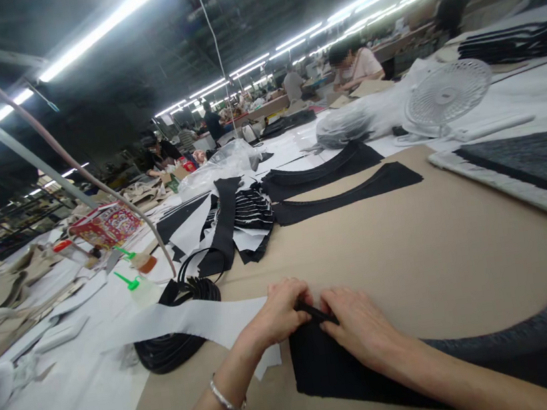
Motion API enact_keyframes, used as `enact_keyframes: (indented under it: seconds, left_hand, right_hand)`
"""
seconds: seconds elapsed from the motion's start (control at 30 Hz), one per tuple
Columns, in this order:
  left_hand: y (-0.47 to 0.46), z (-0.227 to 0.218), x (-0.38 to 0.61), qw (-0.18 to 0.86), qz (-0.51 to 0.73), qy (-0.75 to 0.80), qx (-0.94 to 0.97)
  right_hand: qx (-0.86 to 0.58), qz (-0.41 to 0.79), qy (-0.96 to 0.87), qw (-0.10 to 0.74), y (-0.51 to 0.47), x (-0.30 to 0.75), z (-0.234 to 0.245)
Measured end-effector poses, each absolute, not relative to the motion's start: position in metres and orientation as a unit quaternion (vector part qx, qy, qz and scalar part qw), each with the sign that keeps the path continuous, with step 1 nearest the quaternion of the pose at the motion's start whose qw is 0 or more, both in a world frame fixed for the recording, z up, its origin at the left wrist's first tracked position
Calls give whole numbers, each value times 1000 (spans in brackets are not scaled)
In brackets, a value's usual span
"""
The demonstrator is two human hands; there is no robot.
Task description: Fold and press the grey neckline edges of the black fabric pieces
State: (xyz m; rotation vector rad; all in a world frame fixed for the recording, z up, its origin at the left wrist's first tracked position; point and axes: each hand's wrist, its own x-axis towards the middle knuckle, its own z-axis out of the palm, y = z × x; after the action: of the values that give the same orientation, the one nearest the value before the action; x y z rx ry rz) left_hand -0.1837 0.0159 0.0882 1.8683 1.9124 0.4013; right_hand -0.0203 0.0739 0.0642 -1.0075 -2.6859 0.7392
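A large curved piece of black material lies on the tan board in front of me. My left hand pinches the upper edge at the piece's left end. Close beside it, my right hand grips the same edge between thumb and fingers. A narrow dark fold or strip runs between the two hands; which it is I cannot tell. Next to my left forearm, a white curved sheet rests partly over a coil of black strip.
Two curved black pieces lie farther back, near a pile of black and white strips. Green-nozzled bottles stand at left by a hanging hose. A white fan and grey padded slab sit at right. People work behind.
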Motion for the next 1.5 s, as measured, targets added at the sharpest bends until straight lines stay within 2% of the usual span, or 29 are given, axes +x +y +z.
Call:
enact_keyframes:
  seconds: [0.33, 0.57, 0.77, 1.03, 1.17, 1.5]
  left_hand:
    - [16, 79, -192, 214, 163, 678, 684]
    - [-5, 75, -185, 116, 233, 689, 676]
    - [-30, 55, -179, 58, 240, 659, 710]
    - [-39, 48, -177, 20, 222, 642, 734]
    - [-42, 46, -175, 8, 203, 649, 733]
    - [-45, 45, -174, -9, 169, 656, 735]
  right_hand:
    - [-307, 253, -908, 133, 68, -20, 56]
    - [-290, 250, -906, 177, 64, -16, 46]
    - [-303, 255, -900, 180, 64, -17, 44]
    - [-276, 110, -946, 134, 63, -18, 52]
    - [-241, 35, -959, 143, 63, -21, 49]
    - [-219, -6, -956, 196, 61, -20, 43]
